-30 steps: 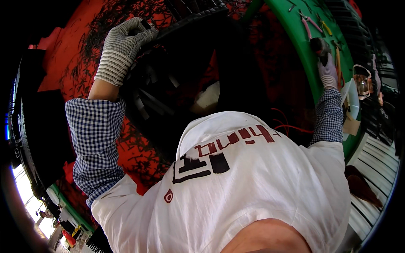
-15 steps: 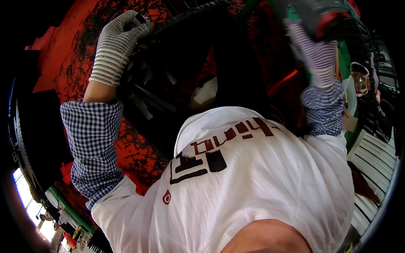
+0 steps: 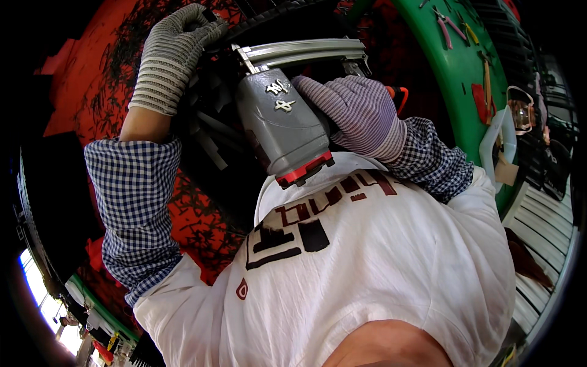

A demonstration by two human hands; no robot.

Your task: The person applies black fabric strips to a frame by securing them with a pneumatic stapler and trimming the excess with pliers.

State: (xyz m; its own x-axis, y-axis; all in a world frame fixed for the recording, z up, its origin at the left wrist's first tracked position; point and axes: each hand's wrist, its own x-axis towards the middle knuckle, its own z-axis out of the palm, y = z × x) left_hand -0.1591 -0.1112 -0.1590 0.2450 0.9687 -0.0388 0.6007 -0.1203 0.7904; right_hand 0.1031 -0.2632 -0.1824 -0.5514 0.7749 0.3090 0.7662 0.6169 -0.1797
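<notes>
The right hand (image 3: 354, 113) grips a grey nailer (image 3: 281, 125) aimed at the dark frame (image 3: 275, 15) — the left hand (image 3: 174, 52) clutches it; fastening looks underway, progress hidden.

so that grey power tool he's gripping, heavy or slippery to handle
Probably heavy for its size: the grey tool has a bulky, metal-looking body. Likely stiff, with no flex visible. The smooth casing may be slippery, though the knit glove on the right hand should help grip.

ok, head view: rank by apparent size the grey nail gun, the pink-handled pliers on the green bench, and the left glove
1. Grey nail gun, largest, though it sits close to the camera, which inflates it.
2. Left glove, on the left hand, clearly smaller than the gun.
3. Pink-handled pliers, smallest; farther away on the green bench, so true size is unsure.
</notes>
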